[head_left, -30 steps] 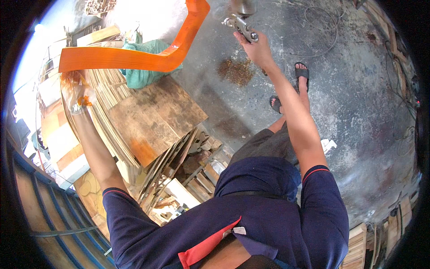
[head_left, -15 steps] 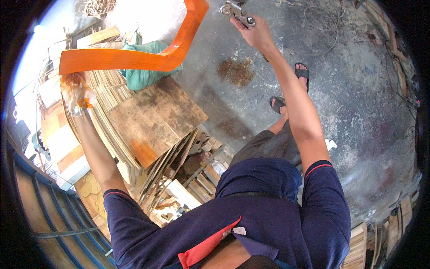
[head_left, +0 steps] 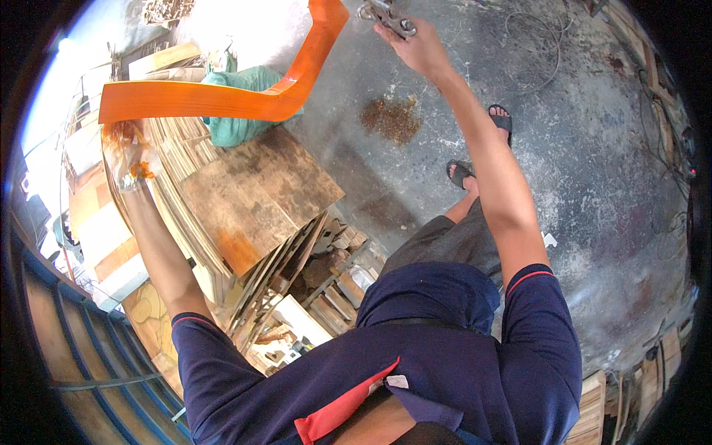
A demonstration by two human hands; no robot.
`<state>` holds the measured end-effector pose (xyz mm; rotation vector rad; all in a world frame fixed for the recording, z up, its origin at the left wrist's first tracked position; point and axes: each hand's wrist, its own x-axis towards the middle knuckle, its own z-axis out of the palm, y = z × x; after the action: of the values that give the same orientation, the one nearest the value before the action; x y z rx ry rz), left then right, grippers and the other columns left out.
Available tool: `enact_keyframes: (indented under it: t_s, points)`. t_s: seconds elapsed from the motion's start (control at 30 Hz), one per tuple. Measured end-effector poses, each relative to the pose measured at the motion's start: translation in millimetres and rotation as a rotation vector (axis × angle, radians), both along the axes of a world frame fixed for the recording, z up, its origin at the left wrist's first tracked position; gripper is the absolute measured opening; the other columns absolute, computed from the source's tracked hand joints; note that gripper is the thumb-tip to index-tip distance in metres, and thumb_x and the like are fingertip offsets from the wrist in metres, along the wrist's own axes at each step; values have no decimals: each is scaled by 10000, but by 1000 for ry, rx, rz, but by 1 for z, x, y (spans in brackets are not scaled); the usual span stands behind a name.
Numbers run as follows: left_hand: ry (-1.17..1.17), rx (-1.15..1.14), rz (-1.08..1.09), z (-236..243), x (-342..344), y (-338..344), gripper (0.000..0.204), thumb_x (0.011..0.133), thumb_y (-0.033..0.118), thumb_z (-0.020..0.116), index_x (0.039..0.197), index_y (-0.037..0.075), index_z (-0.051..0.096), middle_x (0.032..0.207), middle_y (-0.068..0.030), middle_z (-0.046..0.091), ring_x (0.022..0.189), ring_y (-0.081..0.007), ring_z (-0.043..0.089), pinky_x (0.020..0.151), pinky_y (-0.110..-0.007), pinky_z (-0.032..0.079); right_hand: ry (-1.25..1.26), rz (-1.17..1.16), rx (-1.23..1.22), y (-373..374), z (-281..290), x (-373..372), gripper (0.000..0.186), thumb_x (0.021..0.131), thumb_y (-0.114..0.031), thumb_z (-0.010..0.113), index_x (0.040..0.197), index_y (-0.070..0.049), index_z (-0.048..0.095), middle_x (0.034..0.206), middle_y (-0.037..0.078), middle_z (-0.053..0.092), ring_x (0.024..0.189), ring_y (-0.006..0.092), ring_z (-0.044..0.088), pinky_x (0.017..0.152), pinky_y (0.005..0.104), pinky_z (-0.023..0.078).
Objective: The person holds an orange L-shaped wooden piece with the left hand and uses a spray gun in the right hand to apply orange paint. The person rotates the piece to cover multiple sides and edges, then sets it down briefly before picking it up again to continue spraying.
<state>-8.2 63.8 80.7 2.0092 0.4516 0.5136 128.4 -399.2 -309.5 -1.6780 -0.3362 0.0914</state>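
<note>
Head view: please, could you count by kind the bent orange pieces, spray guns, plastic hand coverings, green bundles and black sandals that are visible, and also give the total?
Bent orange piece: 1
Spray gun, partly cut off by the top edge: 1
Plastic hand covering: 1
Green bundle: 1
Black sandals: 2
Total: 6
</note>
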Motion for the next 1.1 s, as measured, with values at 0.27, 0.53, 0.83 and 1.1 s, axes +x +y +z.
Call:
enact_keyframes:
  t_s: [0.27, 0.53, 0.83, 1.1]
  points:
    - [35, -39, 23, -2, -1, -1, 302, 1050, 166, 538, 1294, -11, 560, 1232, -143, 643, 1117, -207, 642, 983, -334, 553, 146, -12, 99, -3, 25, 9, 149, 934, -157, 697, 1024, -38, 702, 782, 104, 696, 703, 151, 593, 646, 361, 484]
    - [-33, -349, -78, 0, 1, 0, 290, 1057, 160, 527, 1284, -19, 548, 1202, -145, 639, 1102, -207, 643, 969, -326, 557, 101, -7, 4, -4, -16, -34, 440, 928, -491, 693, 916, -51, 687, 714, 82, 666, 662, 206, 608, 636, 381, 465]
    - [-33, -349, -91, 3, 4, -12, 270, 1042, 149, 549, 1226, -46, 583, 1163, -157, 660, 1083, -222, 656, 944, -332, 570, 264, 82, 130, -14, -7, -55, 409, 917, -417, 713, 910, -9, 687, 700, 174, 647, 649, 322, 589, 657, 423, 482]
    - [-145, -458, -200, -7, 12, -36, 254, 1021, 135, 586, 1192, -52, 601, 1128, -166, 679, 1013, -236, 686, 898, -355, 596, 203, 42, 53, -13, 9, -57, 402, 927, -416, 718, 965, -17, 682, 705, 131, 635, 636, 262, 564, 636, 402, 465]
